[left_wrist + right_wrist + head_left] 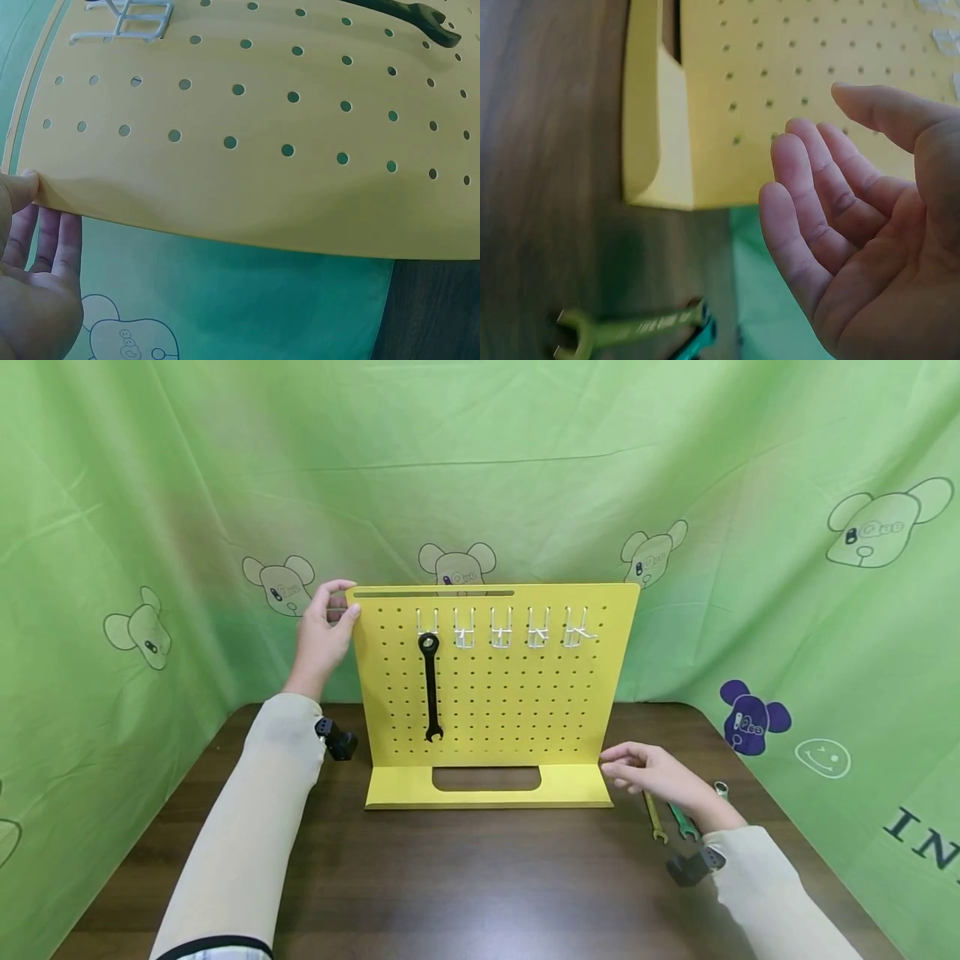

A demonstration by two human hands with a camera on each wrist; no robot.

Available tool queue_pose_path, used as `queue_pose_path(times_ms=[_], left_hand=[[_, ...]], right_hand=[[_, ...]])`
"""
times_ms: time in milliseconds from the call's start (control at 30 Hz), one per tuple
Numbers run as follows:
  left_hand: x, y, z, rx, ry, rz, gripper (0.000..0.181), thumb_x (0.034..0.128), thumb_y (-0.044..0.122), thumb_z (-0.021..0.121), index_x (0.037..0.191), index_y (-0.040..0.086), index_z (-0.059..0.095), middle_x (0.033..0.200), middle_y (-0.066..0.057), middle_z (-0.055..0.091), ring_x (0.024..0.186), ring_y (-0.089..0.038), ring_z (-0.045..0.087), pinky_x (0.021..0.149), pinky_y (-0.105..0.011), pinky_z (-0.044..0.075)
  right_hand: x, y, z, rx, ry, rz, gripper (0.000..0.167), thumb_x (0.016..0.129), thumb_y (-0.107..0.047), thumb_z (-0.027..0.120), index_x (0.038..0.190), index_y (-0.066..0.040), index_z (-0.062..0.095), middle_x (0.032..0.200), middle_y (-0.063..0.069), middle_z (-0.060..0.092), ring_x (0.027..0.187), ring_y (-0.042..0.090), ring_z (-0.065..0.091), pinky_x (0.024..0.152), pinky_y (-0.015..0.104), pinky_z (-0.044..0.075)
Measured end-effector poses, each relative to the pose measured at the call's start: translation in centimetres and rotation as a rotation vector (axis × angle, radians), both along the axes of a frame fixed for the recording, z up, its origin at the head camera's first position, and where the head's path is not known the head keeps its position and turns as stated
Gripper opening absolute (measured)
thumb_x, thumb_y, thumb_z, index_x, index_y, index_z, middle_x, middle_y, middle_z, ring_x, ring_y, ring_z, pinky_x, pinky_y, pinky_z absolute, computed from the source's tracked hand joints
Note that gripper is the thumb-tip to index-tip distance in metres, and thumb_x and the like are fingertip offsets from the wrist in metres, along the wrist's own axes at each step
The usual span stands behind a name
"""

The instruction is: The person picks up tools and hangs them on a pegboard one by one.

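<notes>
A yellow pegboard stands upright on its base on the table. My left hand pinches its upper left corner; in the left wrist view the thumb lies on the front face and the fingers go behind the edge. A black combination wrench hangs by its ring end from the leftmost white hook. Beside the board's lower right corner is my right hand, fingers relaxed and slightly bent, holding nothing. Below it lie a yellow-green wrench and a green wrench, both partly hidden by that hand.
Several white wire hooks sit in a row along the board's upper part. Another wrench's ring end shows past the right wrist. The dark wooden table stands against a green printed curtain.
</notes>
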State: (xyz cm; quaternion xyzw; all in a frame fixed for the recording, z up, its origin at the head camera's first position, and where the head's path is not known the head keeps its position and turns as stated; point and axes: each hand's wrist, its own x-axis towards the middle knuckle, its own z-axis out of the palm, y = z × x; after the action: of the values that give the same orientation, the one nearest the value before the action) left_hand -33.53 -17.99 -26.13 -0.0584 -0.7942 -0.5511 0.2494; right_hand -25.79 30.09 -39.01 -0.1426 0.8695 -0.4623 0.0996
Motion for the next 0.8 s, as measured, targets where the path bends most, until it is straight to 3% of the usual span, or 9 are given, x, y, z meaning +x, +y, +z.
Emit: queue_pose_path(times_ms=[200,433,800], left_hand=[[-0.1,-0.1,-0.1,-0.006,0.002,0.005,0.035,0.1023,0.013,0.058,0.137,0.017,0.054,0.118,-0.012,0.059,0.104,-0.023,0.057,0.086,-0.034,0.052],[-0.2,-0.1,-0.2,0.000,0.006,0.001,0.035,0.1024,0.012,0.058,0.137,0.016,0.054,0.119,-0.013,0.058,0.104,-0.023,0.056,0.086,-0.034,0.052],[-0.3,-0.1,-0.3,-0.001,0.009,0.005,0.035,0.1024,0.013,0.058,0.137,0.017,0.055,0.119,-0.012,0.059,0.104,-0.023,0.056,0.085,-0.034,0.052]], right_hand=[[0.2,2.6,-1.7,-0.022,-0.032,-0.035,0.047,0.100,-0.020,0.062,0.130,0.015,0.051,0.099,0.013,0.070,0.087,0.023,0.066,0.071,0.034,0.057],[0.4,4.6,-2.9,-0.050,-0.089,-0.119,0.053,0.100,-0.019,0.062,0.133,0.019,0.046,0.105,0.017,0.071,0.087,0.018,0.066,0.073,0.033,0.057],[-0.3,6.4,-4.3,0.053,-0.113,-0.204,0.044,0.100,-0.015,0.061,0.121,0.023,0.052,0.094,0.010,0.071,0.081,0.017,0.065,0.067,0.030,0.058]])
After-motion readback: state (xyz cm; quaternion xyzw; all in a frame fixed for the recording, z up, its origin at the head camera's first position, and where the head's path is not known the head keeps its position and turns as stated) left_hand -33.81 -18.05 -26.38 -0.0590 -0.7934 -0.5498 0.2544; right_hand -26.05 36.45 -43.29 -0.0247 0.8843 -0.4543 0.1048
